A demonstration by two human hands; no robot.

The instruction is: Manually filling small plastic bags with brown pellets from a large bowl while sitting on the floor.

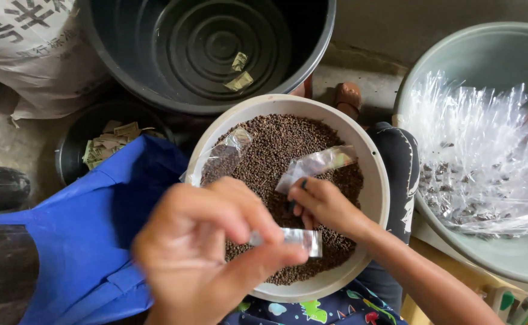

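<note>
Small clear sachet: lying flat and narrow, being pinched between the fingers of the left hand, over the white bowl of dark seeds.
Second clear sachet: crinkled and oblong, rising up from the right hand.
Third clear sachet: lying against the bowl's left rim, partly filled with dark seeds.
Heap of clear sachets: filling the pale green basin at right, many showing dark seeds inside.
White sack: sitting at top left, carrying black print.
Paper slips: beige, piling in a small dark tub; two more lying in the large dark tub.
</note>
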